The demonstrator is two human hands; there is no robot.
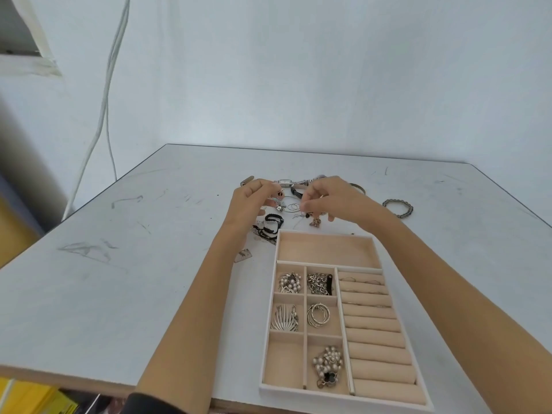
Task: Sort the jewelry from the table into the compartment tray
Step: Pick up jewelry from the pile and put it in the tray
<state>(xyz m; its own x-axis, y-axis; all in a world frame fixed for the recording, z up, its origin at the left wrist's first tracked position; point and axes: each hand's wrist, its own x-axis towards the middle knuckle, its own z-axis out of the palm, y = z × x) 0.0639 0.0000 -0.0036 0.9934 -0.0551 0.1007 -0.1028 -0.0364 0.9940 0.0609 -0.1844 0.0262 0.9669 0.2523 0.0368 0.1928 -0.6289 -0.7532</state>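
Both hands are up over the far-middle of the tabletop (119, 294). Left hand (254, 198) and right hand (331, 201) sit close together, fingers curled in, tips pinched toward each other. Looks like a fine piece is being worked btwn them, but it's too small to see, so can't tell what, if anything, is gripped. Prob. teasing one item out of the loose jewelry (291, 207) right below. There's a watch (285, 182), black cord bracelet (273, 221) and butterfly charm (315, 222), all bunched, some touching, hence two hands. The bangle (358, 188) and beaded bracelet (398, 207) lie apart toward the right edge and look like easy single grabs.

The tray (268, 389) sits right of centre by the front edge, just this side of the pile, so it's a short carry. Like goes w/ like: pearls (289, 282), chain (319, 283), hoops (318, 315). The ring rolls (373, 324) along its right side carry a few rings at the far end. The big far compartment (325, 249) and front-left compartment (283, 363) are bare, prob. meant for bracelets and the watch.

The left half of the tabletop is open. The tray's near rim sits close to the front edge, so a forearm nudge there is the risk.
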